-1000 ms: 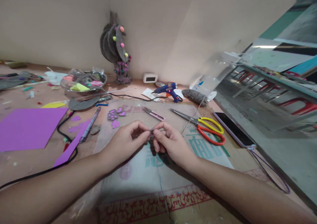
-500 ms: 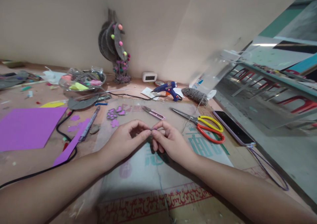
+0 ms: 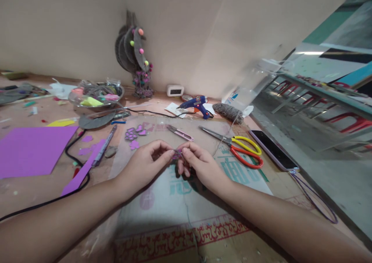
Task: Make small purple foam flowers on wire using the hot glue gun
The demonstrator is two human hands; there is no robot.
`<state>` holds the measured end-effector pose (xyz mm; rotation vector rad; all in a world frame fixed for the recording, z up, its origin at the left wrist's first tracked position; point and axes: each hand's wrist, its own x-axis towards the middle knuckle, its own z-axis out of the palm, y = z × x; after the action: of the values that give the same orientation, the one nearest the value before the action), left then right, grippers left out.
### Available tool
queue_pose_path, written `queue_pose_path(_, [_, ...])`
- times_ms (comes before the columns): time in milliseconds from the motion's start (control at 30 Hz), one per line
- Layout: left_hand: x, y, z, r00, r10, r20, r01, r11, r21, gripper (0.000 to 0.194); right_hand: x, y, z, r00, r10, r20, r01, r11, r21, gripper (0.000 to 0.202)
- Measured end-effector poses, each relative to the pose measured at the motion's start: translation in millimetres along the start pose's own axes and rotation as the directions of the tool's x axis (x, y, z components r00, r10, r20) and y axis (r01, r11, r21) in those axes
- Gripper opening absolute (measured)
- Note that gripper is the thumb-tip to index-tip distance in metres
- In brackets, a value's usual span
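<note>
1. Well, left hand and right hand pinch a small purple piece between them, above the desk.
2. Uneven pulling could peel its grey edging; being tiny, it might slip either grip.

Half a second ago the fingertips of the left hand and right hand nearly met, mostly hiding the small purple piece with a grey edge; now the thumbs stand farther apart, the right thumb tip having shifted outward; between them more of the piece shows.
</note>
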<state>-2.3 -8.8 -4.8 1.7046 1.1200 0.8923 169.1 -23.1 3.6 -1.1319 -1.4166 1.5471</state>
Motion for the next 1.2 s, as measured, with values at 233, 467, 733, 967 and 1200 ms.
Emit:
queue_pose_path(233, [-0.3, -0.8, 1.5, 1.000, -0.005, 0.021, 0.006, 1.000, -0.029, 0.019, 0.3, -1.5, 2.0, 1.000, 0.016, -0.026, -0.018, 0.996, -0.093, 0.020])
queue_pose_path(467, [1.2, -3.6, 0.3, 0.998, -0.020, 0.061, 0.027, 0.994, -0.108, 0.020, -0.6, -4.4, 3.3, 0.998, 0.020, -0.064, -0.032, 0.983, -0.182, 0.016])
queue_pose_path(733, [0.8, -1.5, 2.0, 0.998, -0.050, 0.029, 0.052, 0.994, -0.091, 0.019, -0.7, -1.7, 1.2, 0.998, -0.020, -0.058, 0.008, 0.977, -0.212, 0.016])
queue_pose_path(967, [1.1, -0.6, 1.4, 1.000, -0.023, 0.016, 0.023, 0.999, -0.027, 0.017, -1.8, -1.8, -0.8, 0.998, -0.040, -0.053, 0.028, 0.977, -0.212, 0.027])
queue_pose_path(1200, [0.3, -3.6, 1.0, 0.999, -0.006, 0.032, 0.007, 0.999, -0.037, 0.017, -0.1, -2.2, 1.0, 0.997, -0.014, -0.081, -0.001, 0.983, -0.181, 0.016])
